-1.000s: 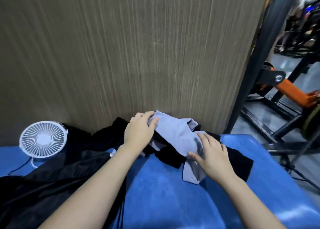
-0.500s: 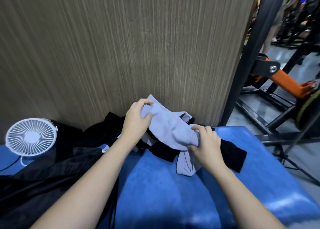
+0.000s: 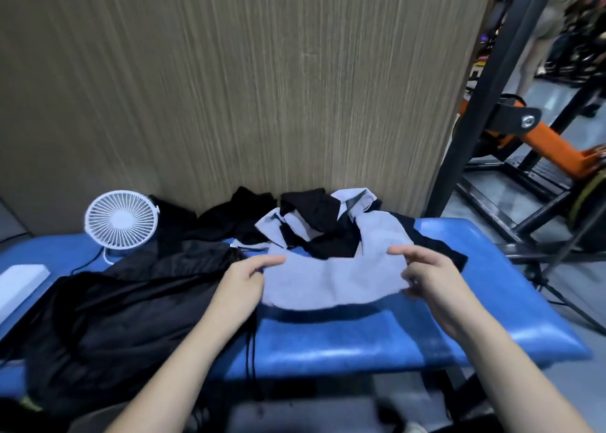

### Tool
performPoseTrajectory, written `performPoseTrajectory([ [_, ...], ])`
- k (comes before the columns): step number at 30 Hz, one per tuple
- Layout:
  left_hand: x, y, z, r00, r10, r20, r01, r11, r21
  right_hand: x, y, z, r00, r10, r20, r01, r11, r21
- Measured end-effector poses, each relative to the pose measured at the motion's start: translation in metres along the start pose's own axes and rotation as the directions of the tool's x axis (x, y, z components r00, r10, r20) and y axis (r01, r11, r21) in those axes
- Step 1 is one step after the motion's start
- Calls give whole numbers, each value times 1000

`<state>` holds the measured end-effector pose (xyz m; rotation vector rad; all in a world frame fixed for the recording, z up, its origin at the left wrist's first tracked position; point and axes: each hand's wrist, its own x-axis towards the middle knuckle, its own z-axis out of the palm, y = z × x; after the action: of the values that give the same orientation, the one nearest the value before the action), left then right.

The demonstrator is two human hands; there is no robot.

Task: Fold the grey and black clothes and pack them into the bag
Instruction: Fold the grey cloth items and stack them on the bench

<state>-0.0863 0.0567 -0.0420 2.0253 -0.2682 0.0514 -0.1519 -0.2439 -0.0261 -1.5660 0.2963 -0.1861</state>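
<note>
White slab-shaped object (image 3: 19,283) at far left edge of the blue padded bench (image 3: 377,344); identity not readable. Small white desk fan (image 3: 120,219) stands upright against the wood-grain wall panel (image 3: 262,88), its cord trailing forward.

Black drawstring bag (image 3: 131,308) lies slumped on the bench's left half, cords hanging over the front edge.

Left hand (image 3: 244,280): pinches the left edge of the grey garment (image 3: 331,280), index finger extended over the cloth, remaining fingers curled under. Half a second ago this hand gripped a bunched corner higher up, near the wall.

Grey garment now spread taut between both hands, its front part lifted off the bench (shadow beneath), its far part running back into the pile. Earlier it was a crumpled wad.

Black clothes (image 3: 314,213) heaped behind it, touching the wall, mixed with grey folds.

Right hand (image 3: 426,275): pinches the garment's right edge, index finger pointing left across the fabric. Previously closed around a fold mid-cloth.

Black steel post (image 3: 485,82) and orange gym machine (image 3: 551,137) at right, off the bench.
</note>
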Motion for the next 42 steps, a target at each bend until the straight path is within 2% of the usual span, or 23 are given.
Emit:
performPoseTrajectory([
  [2, -12, -6, -1, 996, 69, 62, -77, 986, 145, -14, 6, -2, 1000, 4, 19, -4, 1000, 7],
  [5, -21, -10, -6, 974, 205, 95, -222, 945, 239, -26, 12, -7, 978, -207, -18, 200, 959, -201],
  [8, -23, -13, -12, 982, 177, 64, -187, 961, 205, -30, 17, -10, 952, -307, -4, 293, 912, -288],
  [11, -21, -11, -14, 982, 188, -18, -180, 963, 202, -27, 16, -14, 951, -304, -53, 280, 922, -266],
  [14, -14, -14, -16, 991, 98, -90, -85, 986, 146, -22, 12, -12, 981, -176, -75, 168, 980, -102],
  [17, -13, -14, -14, 996, -81, 21, 82, 995, -59, -19, 12, -3, 999, -29, -44, 29, 1000, -5],
  [19, -14, -16, -11, 986, -150, 72, 155, 985, -70, -18, 14, 2, 998, 9, -55, -14, 995, -97],
  [23, -15, -18, -2, 965, -230, 128, 237, 971, -41, -15, 21, 1, 994, -9, -106, -27, 943, -330],
  [29, -20, -22, 19, 932, -273, 238, 301, 949, -90, -20, 17, 6, 989, -112, -99, 65, 918, -390],
  [35, -26, -28, 18, 909, -304, 285, 329, 943, -45, -27, 16, 50, 980, -199, 32, 198, 928, -314],
  [38, -28, -28, 20, 909, -304, 285, 336, 939, -69, -32, 23, 79, 951, -160, 264, 232, 934, -272],
  [40, -29, -26, 20, 908, -317, 275, 345, 936, -62, -35, 28, 92, 895, -62, 443, 166, 966, -200],
  [42, -30, -23, 19, 908, -324, 266, 348, 936, -49, -34, 29, 95, 872, -32, 489, 125, 979, -158],
])
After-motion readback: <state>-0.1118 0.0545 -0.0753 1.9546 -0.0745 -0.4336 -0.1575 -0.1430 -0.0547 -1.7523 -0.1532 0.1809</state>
